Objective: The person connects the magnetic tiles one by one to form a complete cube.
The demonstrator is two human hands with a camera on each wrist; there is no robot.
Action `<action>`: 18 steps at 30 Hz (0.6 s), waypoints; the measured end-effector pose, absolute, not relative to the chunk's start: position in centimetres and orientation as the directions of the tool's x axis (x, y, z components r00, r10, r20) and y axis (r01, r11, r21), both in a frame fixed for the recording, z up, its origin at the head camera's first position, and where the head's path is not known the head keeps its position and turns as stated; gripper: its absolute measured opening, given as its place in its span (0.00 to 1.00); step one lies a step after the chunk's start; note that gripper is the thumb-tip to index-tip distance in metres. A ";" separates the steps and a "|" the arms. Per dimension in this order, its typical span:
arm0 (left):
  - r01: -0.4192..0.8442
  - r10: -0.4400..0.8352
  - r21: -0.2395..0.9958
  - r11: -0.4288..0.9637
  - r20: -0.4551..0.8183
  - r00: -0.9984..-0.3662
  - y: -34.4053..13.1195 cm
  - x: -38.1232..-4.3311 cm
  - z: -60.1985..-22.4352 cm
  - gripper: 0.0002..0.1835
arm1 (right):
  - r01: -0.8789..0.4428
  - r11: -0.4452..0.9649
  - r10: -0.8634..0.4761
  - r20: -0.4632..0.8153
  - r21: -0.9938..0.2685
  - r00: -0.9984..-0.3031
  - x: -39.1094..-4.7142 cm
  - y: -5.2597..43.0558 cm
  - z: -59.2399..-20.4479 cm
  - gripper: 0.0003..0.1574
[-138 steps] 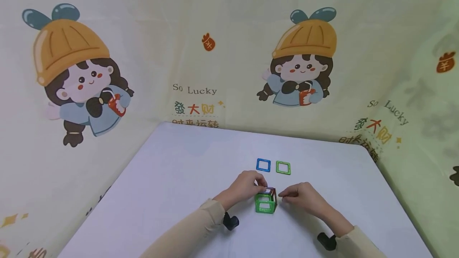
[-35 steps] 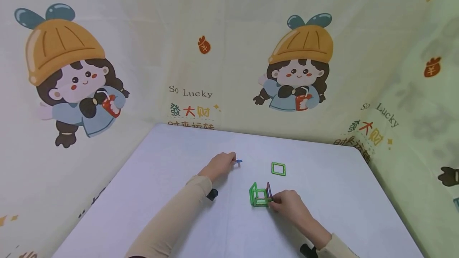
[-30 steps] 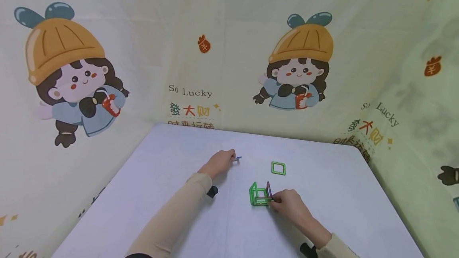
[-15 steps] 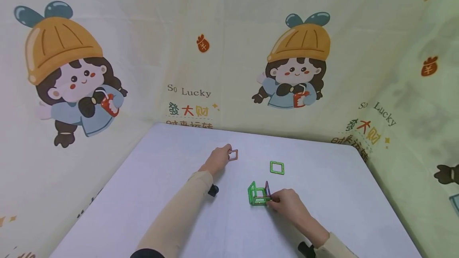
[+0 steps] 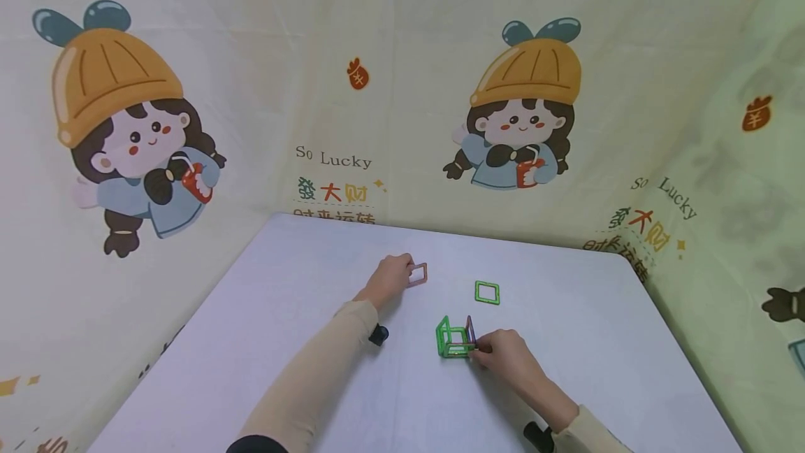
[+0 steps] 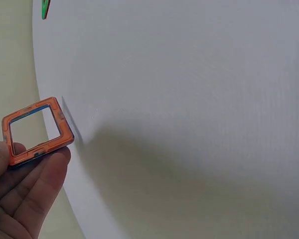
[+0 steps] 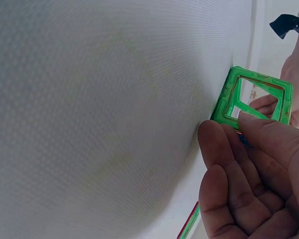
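My left hand [image 5: 387, 281] pinches a square magnetic tile frame [image 6: 65, 130] by one edge, above the far middle of the table. Its orange face and a blue rim show in the left wrist view. My right hand [image 5: 508, 355] grips the lower right corner of a small structure of square magnetic tiles [image 5: 443, 342] between thumb and fingers. Green tiles form its left and front sides, and a purplish tile [image 5: 469, 331] stands upright on the right. In the right wrist view, the thumb lies against a green tile [image 7: 261, 76]; the fingertips are close to the tabletop.
A loose green square tile [image 5: 487, 293] lies flat behind the structure. The white table [image 5: 314, 257] ends against a printed cloth backdrop [image 5: 409, 124]. A black wrist strap [image 5: 379, 335] is on the left wrist.
The blue tile that lay beside the loose green one is now in my left hand, turned to its orange face. My right hand has come onto the structure and stayed there.
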State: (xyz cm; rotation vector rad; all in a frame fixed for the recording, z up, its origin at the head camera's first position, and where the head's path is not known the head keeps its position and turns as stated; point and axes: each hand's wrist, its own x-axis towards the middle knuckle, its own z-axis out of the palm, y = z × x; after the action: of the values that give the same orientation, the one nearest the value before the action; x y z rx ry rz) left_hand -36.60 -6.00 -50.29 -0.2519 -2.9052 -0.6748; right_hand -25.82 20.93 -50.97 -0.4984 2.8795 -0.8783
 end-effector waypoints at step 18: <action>0.320 0.284 0.398 0.860 0.149 -0.947 -2.6 -35.0 -50.0 0.08 | -0.271 0.783 -0.342 -0.023 -0.560 -0.939 -26.0 20.9 -50.8 0.07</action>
State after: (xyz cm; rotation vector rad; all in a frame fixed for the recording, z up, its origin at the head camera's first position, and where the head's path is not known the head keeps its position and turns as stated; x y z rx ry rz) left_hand -34.97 -2.60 -49.98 -0.4796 -2.9470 -0.6531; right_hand -25.97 20.94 -50.82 -0.4923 2.8487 -0.8670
